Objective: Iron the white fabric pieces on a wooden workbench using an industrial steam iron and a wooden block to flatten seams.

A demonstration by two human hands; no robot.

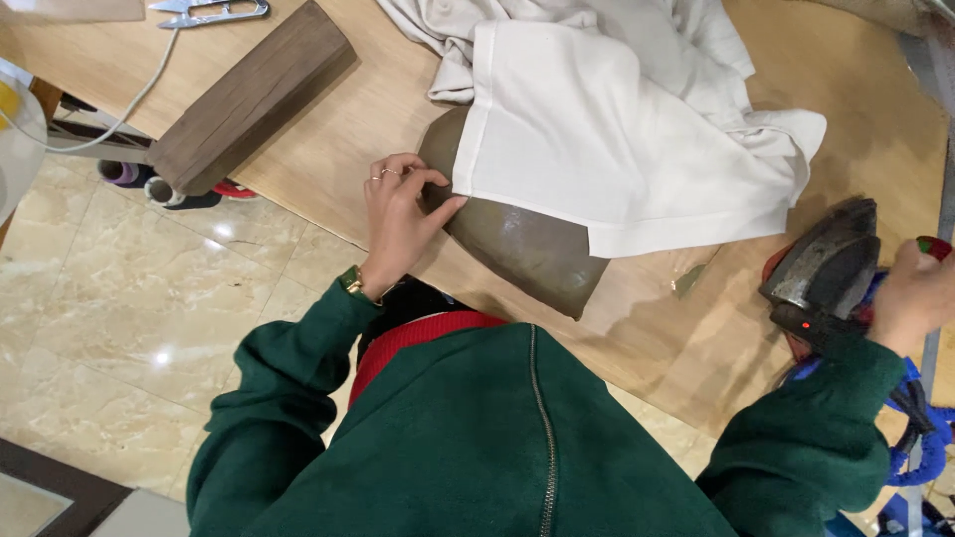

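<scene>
Green-sleeved arms frame the bench as a person in a dark green zip-up top bends over a pale wooden worktable. Beyond the left hand and to its left lie a dark wooden block and, further off, a pair of metal thread snips. The left hand, fingers curled and thumb out, presses flat on a smooth brown rounded pressing form, right at the folded edge of an off-white cotton garment draped over that form. Well to the right, the right hand closes around the handle of a heavy dark metal iron, parked on its stand away from the cloth. By the look of it, the hem is being positioned for pressing; bringing the iron across would call for the left fingers to keep clear. No containers show.
</scene>
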